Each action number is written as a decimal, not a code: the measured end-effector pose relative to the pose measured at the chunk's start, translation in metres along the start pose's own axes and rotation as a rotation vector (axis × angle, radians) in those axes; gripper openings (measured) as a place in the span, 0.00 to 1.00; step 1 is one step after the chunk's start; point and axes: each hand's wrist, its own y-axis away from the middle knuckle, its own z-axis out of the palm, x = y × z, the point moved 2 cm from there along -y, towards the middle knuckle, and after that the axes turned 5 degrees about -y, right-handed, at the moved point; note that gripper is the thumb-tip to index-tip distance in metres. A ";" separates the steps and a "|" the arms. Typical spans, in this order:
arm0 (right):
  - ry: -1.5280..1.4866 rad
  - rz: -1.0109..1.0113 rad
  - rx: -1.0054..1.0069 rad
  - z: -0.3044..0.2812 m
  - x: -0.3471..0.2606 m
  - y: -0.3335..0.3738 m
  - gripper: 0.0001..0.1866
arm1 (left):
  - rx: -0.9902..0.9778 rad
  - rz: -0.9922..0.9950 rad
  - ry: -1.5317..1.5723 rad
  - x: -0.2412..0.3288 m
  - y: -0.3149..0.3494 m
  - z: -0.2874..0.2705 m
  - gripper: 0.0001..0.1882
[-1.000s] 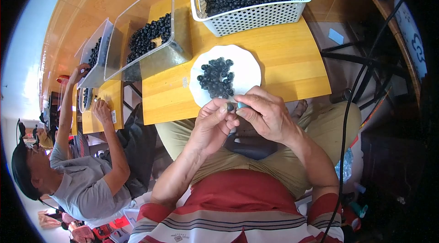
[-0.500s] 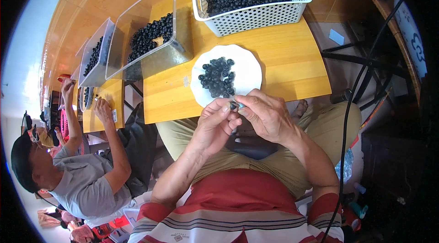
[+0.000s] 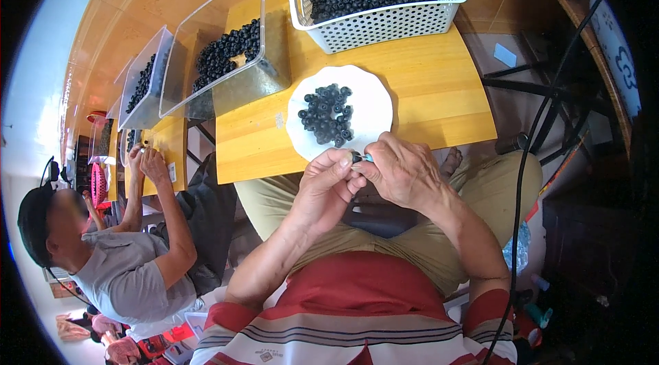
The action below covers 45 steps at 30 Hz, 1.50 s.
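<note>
One dark, rounded bead (image 3: 356, 157) between left fingers (image 3: 336, 168), teal object (image 3: 368, 157) (half-hidden) between right fingers (image 3: 386, 153)

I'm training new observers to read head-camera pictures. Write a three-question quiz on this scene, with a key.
1. True or false: the white plate and the perforated basket stand on the same table.
2. Which hand pinches the small blue item?
A left
B right
C neither
3. What colour are the small pieces in the clear bin beside the basket?

Key:
1. True.
2. B, the right hand.
3. Black.
</note>
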 end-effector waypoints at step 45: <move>-0.318 0.074 0.190 -0.006 0.015 0.002 0.10 | 0.165 0.674 -1.137 0.122 -0.154 0.120 0.11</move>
